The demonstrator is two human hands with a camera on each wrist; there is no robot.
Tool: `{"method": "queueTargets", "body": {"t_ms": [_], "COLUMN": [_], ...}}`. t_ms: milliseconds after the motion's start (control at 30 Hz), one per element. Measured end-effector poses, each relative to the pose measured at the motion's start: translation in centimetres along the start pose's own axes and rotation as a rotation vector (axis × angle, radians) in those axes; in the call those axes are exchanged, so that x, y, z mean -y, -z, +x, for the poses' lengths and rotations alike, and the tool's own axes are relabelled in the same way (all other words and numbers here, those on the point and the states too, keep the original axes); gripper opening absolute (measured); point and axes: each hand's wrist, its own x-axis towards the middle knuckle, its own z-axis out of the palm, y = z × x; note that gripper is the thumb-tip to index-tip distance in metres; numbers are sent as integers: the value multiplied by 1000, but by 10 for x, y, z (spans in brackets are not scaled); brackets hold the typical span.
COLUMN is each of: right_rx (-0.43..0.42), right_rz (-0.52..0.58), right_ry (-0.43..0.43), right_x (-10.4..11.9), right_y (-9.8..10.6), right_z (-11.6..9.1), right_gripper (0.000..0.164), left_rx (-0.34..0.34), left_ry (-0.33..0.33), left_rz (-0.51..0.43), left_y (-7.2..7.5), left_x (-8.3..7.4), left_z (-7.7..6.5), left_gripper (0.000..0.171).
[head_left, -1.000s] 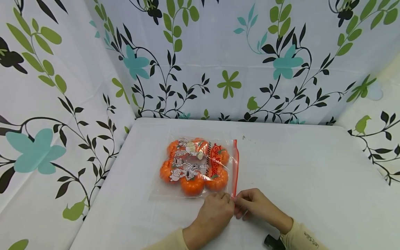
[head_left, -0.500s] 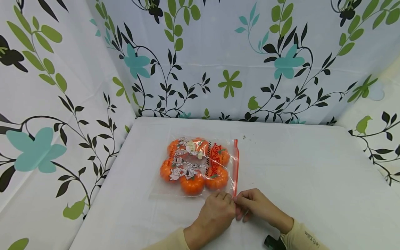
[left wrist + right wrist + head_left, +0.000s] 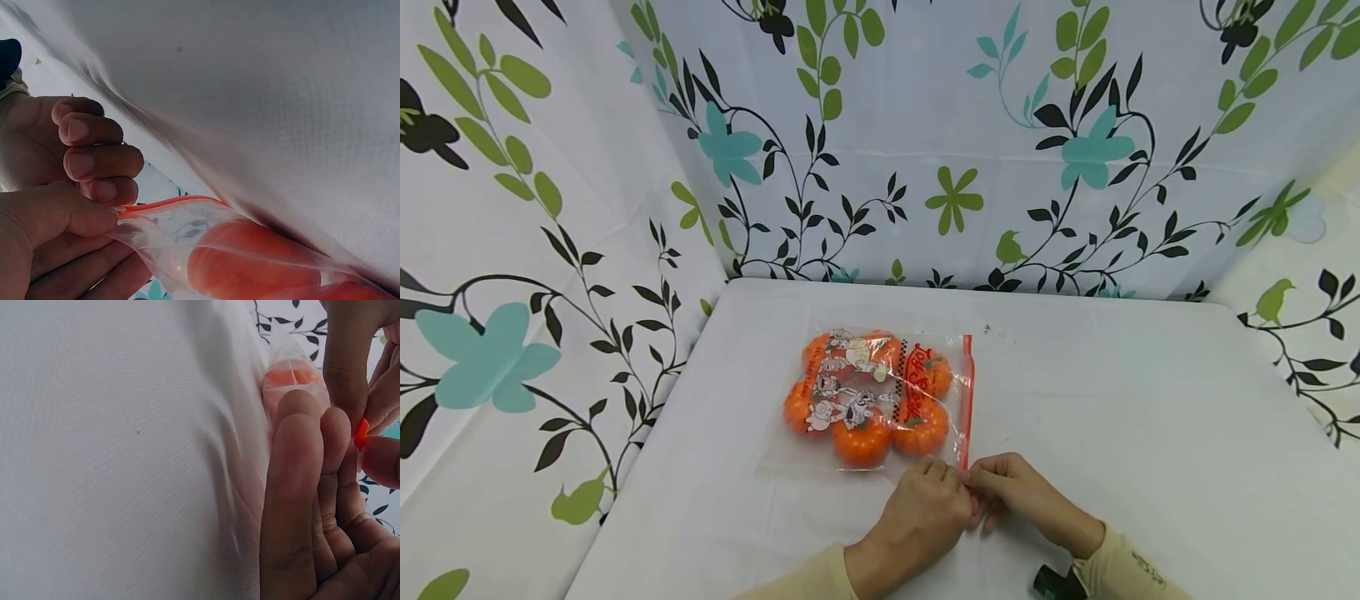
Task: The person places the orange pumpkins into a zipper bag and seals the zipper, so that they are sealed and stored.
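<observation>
A clear zip-lock bag with cartoon print and a red zip strip lies flat on the white table. Inside are several small orange pumpkins with green stems. At the bag's near right corner my left hand pinches the plastic beside the zip end, with its thumb on top in the left wrist view. My right hand meets it there, pinching the red zip end. Its other fingers are curled in the left wrist view. Exact fingertip contact is partly hidden.
The white-covered table stretches out around the bag. Behind it and to the sides hang curtains with leaf and flower print. A dark device sits at the right wrist.
My left hand has shifted slightly to the right along the near corner, closer to my right hand. The right hand and the bag have hardly moved.
</observation>
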Motion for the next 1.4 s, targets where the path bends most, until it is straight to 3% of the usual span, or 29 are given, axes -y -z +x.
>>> {"method": "queueTargets", "body": {"t_ms": [400, 867, 1100, 1400], "right_rx": [-62, -125, -154, -193], "right_rz": [-33, -91, -96, -130], "right_ry": [22, 8, 16, -29], "right_x": [3, 5, 5, 5], "right_y": [1, 11, 14, 19], "right_z": [3, 17, 24, 35], "right_gripper": [28, 28, 29, 31], "left_rx": [-52, -13, -46, -25], "left_ry": [-25, -58, -65, -73], "left_rz": [54, 50, 63, 35], "left_y": [-4, -2, -4, -3], "left_x": [1, 2, 2, 3], "left_z": [-1, -2, -3, -4], "left_gripper": [18, 16, 17, 15]}}
